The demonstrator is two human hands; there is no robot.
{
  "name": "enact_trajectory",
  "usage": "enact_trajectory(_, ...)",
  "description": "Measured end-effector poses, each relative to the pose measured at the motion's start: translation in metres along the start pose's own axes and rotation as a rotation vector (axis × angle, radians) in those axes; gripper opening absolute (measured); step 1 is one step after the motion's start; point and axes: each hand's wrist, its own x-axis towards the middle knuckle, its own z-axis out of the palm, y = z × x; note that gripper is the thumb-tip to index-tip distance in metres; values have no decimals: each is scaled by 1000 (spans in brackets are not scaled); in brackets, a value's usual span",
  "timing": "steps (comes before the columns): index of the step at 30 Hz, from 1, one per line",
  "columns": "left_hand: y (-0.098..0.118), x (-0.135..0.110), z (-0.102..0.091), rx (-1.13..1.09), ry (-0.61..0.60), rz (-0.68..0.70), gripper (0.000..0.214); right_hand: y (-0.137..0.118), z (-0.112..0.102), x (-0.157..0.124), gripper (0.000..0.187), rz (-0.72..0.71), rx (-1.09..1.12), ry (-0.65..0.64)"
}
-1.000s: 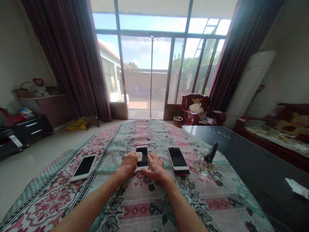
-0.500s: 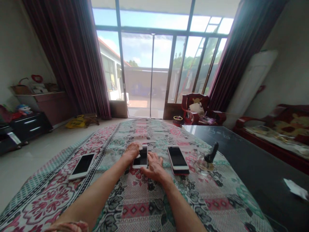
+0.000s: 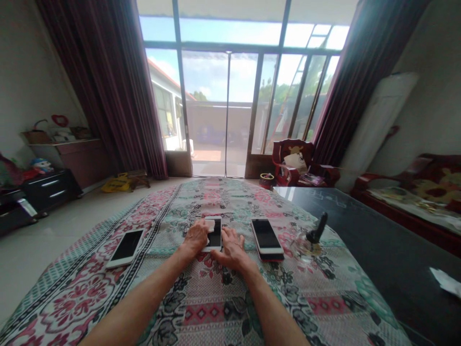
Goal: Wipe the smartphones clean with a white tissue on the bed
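A white smartphone [image 3: 216, 236] with a dark screen lies flat on the patterned tablecloth [image 3: 212, 283]. My left hand [image 3: 196, 238] is closed on a folded white tissue [image 3: 210, 225] and presses it against the screen, covering the phone's left side. Along the phone's right edge rest the fingers of my right hand [image 3: 233, 247], with the thumb by its lower edge, holding it in place. To the right, another white smartphone [image 3: 267, 236] lies on top of a phone with a red edge [image 3: 272, 257]. A third white phone [image 3: 127, 247] lies farther left, screen up.
Right of the stacked phones stands a clear glass container [image 3: 304, 250] with a black-handled object [image 3: 317, 228] sticking up. A dark tabletop [image 3: 363, 235] adjoins on the right, with a crumpled white paper [image 3: 445, 281] on it. A wooden chair [image 3: 293, 161] stands beyond.
My left hand has moved a little down and toward me with the tissue across the screen. My right hand stays at the phone's edge.
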Motion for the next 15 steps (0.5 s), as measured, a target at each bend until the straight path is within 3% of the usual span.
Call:
enact_trajectory(8,-3,-48,-1,1,9,128,30,-5,-12,-4,66,5,44,-58)
enact_trajectory(15,-5,-58,7,-44,12,118,28,-7,-15,-5,63,1,17,-33)
